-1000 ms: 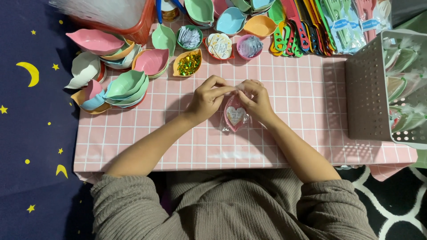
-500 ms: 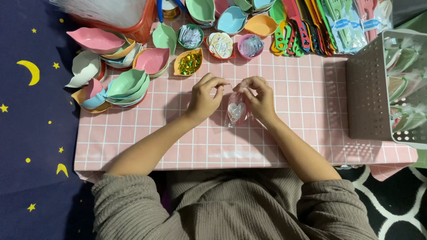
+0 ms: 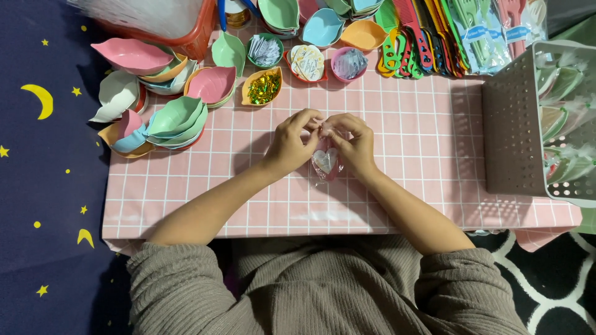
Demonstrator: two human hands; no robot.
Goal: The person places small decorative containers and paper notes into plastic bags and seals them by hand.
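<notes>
Fingers (image 3: 313, 124) of both hands meet at the top of a small clear packet (image 3: 325, 162) with a pale heart inside, pinching its upper edge between them. Left hand (image 3: 292, 142) and right hand (image 3: 355, 144) curl closed around that edge, knuckles nearly touching, and the packet hangs just below them over the middle of the worktop (image 3: 397, 124), which is covered by a pink checked cloth. Beyond the hands, toward the far edge, stand small round bowls: one with gold and green bits (image 3: 263, 87), one with round paper tags (image 3: 307, 62), one with clear wrappers (image 3: 349, 64). To the left lie stacks of leaf-shaped dishes (image 3: 174, 118) in pink, green and white. Coloured combs (image 3: 413, 43) lie at the far right, near a grey perforated basket (image 3: 515, 124) holding wrapped items.
</notes>
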